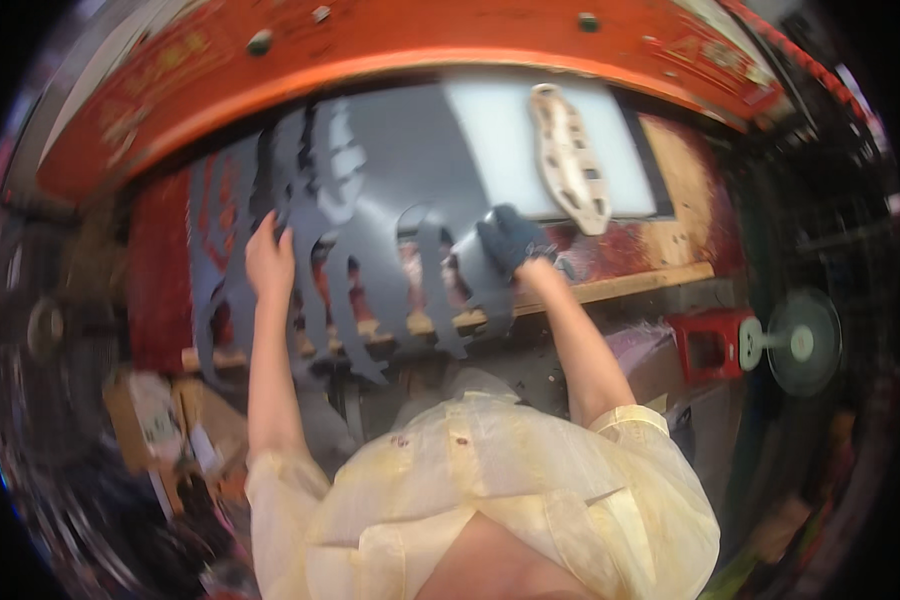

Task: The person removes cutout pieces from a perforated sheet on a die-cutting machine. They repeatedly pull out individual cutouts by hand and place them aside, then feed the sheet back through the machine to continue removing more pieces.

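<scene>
A grey flexible sheet point(410, 140) with rows of long curved cut-outs lies across the work table, its near strips hanging past the front edge. My bare left hand point(270, 262) pinches the sheet among the cut strips on the left. My right hand point(513, 238), in a dark glove, grips the sheet at its right edge, with the fingers partly hidden. To the right of that hand, a tan, elongated cutting die point(572, 165) with several openings rests on a white board point(500, 130). Motion blurs the hands and sheet slightly.
An orange machine beam point(420, 55) spans the far side of the table. A wooden strip point(630, 285) runs along the table's front edge. At the right are a red stool point(705, 345) and a small fan point(802, 343). Cardboard point(210, 425) lies at the lower left.
</scene>
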A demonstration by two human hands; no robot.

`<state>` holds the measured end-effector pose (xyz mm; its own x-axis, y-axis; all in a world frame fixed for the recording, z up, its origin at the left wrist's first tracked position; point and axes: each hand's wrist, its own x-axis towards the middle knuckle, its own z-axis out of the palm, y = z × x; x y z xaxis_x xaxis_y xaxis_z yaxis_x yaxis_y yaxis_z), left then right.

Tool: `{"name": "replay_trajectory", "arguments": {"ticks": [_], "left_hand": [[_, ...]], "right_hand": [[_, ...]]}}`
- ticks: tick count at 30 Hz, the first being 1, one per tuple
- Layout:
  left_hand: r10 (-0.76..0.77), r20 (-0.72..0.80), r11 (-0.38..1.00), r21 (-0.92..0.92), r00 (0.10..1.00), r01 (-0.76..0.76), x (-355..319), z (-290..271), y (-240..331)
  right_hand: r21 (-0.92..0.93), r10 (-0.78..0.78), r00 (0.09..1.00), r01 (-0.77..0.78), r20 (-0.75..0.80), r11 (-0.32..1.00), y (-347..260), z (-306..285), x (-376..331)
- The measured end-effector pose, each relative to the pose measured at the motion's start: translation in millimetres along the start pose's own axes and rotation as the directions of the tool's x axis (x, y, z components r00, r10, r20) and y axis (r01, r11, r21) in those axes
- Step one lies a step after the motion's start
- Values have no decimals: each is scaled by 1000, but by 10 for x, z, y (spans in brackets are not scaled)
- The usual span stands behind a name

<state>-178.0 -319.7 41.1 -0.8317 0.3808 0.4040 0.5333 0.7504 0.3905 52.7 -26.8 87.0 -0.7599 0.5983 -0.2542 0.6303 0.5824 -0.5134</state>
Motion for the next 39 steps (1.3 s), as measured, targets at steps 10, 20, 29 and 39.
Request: {"name": "replay_trajectory", "arguments": {"ticks": [10, 20, 29, 39], "left_hand": [[495, 90, 664, -681, 864, -310, -1425, 167, 1967], [339, 92, 938, -109, 936, -329, -1699, 757, 2409], [-104, -142, 933, 328, 984, 146, -1939, 857, 3115], [-425, -168, 759, 470, 889, 451, -1712, 1144, 3794]], "right_hand": [[611, 372, 799, -7, -473, 792, 1679, -641, -838], [-385, 116, 590, -650, -799, 656, 4934, -3548, -361], [-62, 245, 524, -500, -816, 864, 6825, -5808, 1431], [138, 264, 386, -326, -884, 935, 7666, -6693, 2437]]}}
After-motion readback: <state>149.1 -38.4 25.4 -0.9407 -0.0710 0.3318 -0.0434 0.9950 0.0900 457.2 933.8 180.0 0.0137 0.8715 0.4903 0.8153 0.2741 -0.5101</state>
